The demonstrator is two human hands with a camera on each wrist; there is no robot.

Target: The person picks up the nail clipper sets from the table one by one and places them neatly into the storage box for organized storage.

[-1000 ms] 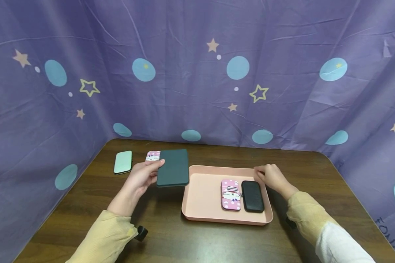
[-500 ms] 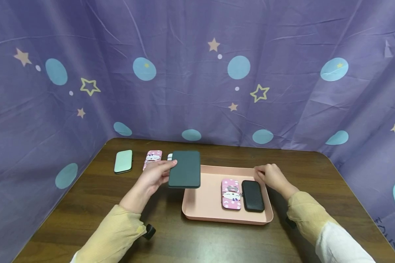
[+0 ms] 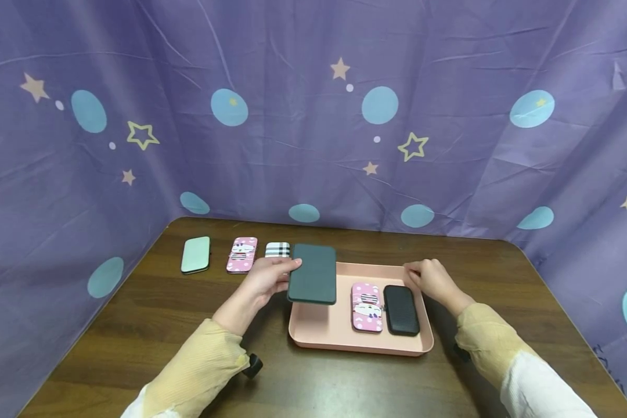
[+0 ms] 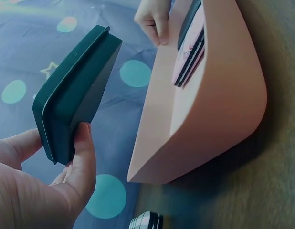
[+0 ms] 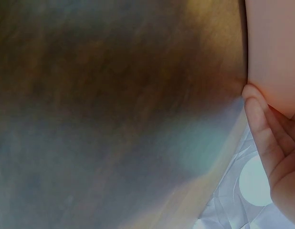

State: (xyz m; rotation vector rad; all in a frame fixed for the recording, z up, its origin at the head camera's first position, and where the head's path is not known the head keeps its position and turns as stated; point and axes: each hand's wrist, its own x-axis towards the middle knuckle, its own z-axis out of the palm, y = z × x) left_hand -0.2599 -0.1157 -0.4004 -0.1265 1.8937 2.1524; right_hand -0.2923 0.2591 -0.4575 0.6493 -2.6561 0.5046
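A purple curtain (image 3: 313, 145) with stars and blue spots hangs behind your brown wooden table (image 3: 151, 305). Your left hand (image 3: 263, 277) pinches the dark green box (image 3: 312, 274) by its left edge, thumb against fingers, holding it above the left side of the pink tray (image 3: 319, 331). Your right hand (image 3: 432, 281) pinches the tray's far right corner. Inside, a pink case (image 3: 367, 307) lies beside a black case (image 3: 401, 311). Toward the left lie a mint case (image 3: 195, 254), a second pink case (image 3: 242, 254) and a checked case (image 3: 277, 248), partly hidden.
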